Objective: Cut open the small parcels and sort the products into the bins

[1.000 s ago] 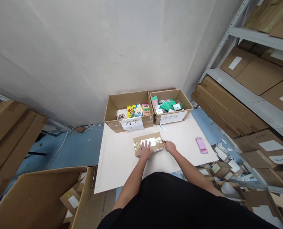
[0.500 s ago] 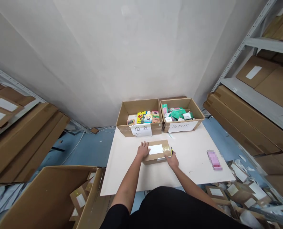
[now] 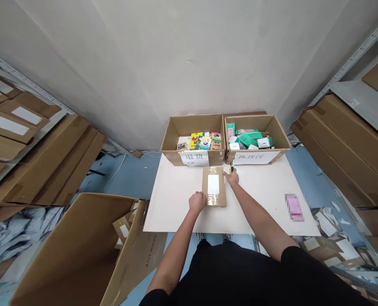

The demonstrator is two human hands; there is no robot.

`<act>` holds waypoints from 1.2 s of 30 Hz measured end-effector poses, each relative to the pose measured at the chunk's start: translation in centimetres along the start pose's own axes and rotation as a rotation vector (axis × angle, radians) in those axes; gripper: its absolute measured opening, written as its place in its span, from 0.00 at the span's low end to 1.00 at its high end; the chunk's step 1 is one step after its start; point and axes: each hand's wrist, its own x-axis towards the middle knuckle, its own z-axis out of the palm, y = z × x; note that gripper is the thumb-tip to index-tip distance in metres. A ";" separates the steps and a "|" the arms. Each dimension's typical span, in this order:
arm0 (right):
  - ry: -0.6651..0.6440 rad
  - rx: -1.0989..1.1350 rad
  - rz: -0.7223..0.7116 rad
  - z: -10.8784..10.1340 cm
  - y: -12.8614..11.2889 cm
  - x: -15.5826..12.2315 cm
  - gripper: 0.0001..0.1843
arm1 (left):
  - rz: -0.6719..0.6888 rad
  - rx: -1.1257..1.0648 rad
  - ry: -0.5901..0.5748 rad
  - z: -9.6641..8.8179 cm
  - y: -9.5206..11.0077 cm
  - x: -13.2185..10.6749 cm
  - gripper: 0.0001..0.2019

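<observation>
A taped cardboard box (image 3: pixel 221 187) with a white label lies on the white table, its long side pointing away from me. My left hand (image 3: pixel 197 201) is closed at the box's near left edge, fingers curled against it. At the far right corner of the box is my right hand (image 3: pixel 232 177), wrapped round a yellow and black utility knife (image 3: pixel 231 168) that points away from me. The thumb side of this hand is close to the box's edge. Whether the knife's blade is out cannot be made out.
Two open cartons with paper signs stand at the table's back: the left carton (image 3: pixel 169 159) holds colourful small boxes, the right carton (image 3: pixel 279 155) green and white ones. A pink blurred item (image 3: pixel 294 207) lies at right. A big open carton (image 3: pixel 64 238) stands on the floor at left.
The box has been turned from lying crosswise to lengthwise. My left hand has shifted from its left end to the near left edge; my right hand is now at the far right corner, knife still held.
</observation>
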 end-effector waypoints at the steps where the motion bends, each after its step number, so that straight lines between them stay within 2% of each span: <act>1: 0.011 -0.002 -0.003 0.1 0.8 -0.8 0.40 | 0.016 0.007 0.038 -0.7 -0.1 0.5 0.24; 3: 0.012 -0.007 -0.016 1.0 3.4 -3.5 0.39 | 0.125 0.038 0.066 -2.0 -0.1 2.1 0.31; 6: -0.091 -0.013 -0.067 3.7 8.0 -8.2 0.40 | 0.335 0.121 -0.057 -3.0 0.1 4.1 0.44; 9: -0.132 0.001 -0.026 5.1 10.7 -10.3 0.39 | 0.352 0.181 -0.133 -2.3 0.2 4.6 0.50; 12: -0.093 -0.063 -0.068 3.7 10.0 -8.3 0.42 | 0.240 0.200 -0.098 -0.4 0.7 3.3 0.52; 15: -0.033 -0.121 -0.088 1.0 7.0 -4.2 0.41 | 0.124 0.224 -0.065 2.1 2.4 0.9 0.51; 18: 0.000 -0.168 -0.166 -1.3 3.9 -0.8 0.40 | 0.161 0.210 -0.072 4.2 4.9 -1.5 0.50; 21: 0.020 -0.170 -0.221 -2.8 2.9 0.6 0.33 | 0.213 0.160 -0.015 4.6 6.9 -2.5 0.41; 24: 0.006 -0.161 -0.210 -4.2 4.7 0.3 0.23 | 0.174 0.083 0.098 3.7 7.3 -1.7 0.32; 27: -0.118 -0.163 -0.210 -5.3 7.7 -1.1 0.19 | 0.163 0.034 0.179 3.1 6.3 -0.2 0.33; 31: -0.273 -0.150 -0.212 -5.9 10.7 -3.1 0.16 | 0.175 0.029 0.182 4.5 4.9 1.3 0.35; 36: -0.311 -0.199 -0.230 -5.4 10.9 -4.4 0.15 | 0.177 0.028 0.174 6.0 4.4 2.0 0.36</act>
